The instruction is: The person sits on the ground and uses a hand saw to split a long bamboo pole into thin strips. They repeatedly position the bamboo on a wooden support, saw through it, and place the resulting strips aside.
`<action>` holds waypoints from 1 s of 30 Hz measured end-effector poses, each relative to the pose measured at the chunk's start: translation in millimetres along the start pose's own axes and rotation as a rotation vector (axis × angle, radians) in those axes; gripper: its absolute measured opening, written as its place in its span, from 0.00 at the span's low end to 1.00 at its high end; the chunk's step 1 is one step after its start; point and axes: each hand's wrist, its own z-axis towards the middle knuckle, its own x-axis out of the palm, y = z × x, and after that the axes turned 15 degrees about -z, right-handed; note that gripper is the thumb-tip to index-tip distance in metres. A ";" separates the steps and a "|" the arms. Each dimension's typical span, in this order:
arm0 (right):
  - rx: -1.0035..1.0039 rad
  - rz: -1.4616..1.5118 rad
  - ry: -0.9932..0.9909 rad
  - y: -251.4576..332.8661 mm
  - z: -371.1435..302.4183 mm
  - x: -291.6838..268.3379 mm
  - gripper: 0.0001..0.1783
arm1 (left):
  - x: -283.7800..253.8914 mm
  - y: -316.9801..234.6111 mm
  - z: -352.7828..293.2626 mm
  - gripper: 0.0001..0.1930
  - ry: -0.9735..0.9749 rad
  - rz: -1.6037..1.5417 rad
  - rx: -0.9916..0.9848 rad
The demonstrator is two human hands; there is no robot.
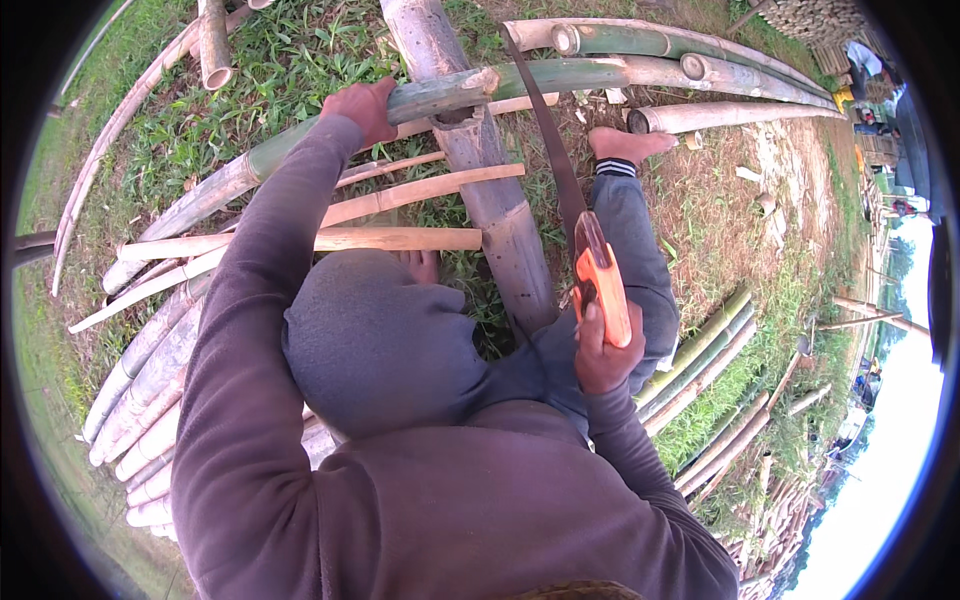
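Observation:
A long green and tan bamboo pole (575, 74) lies across a thick bamboo log (515, 235). My left hand (363, 108) is closed round the pole, left of where the two cross. In my right hand (608, 350) is a handsaw; its orange handle (600, 285) sits near my right knee. The dark saw blade (550, 130) points away from me and passes over the pole just right of the log. Whether its teeth have entered the bamboo I cannot tell. A notch or hole (456, 116) shows in the log beneath the pole.
Split bamboo strips (400, 239) lie left of the log. Several thick poles (150, 400) are stacked at the lower left, others (700, 117) at the upper right. My bare right foot (630, 146) rests beyond the blade. Green poles (700, 350) lie on grass at right.

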 end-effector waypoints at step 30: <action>-0.074 0.040 -0.037 2.9 102.3 78.2 0.14 | -2.0 -4.1 -3.9 0.39 -0.012 0.010 -0.040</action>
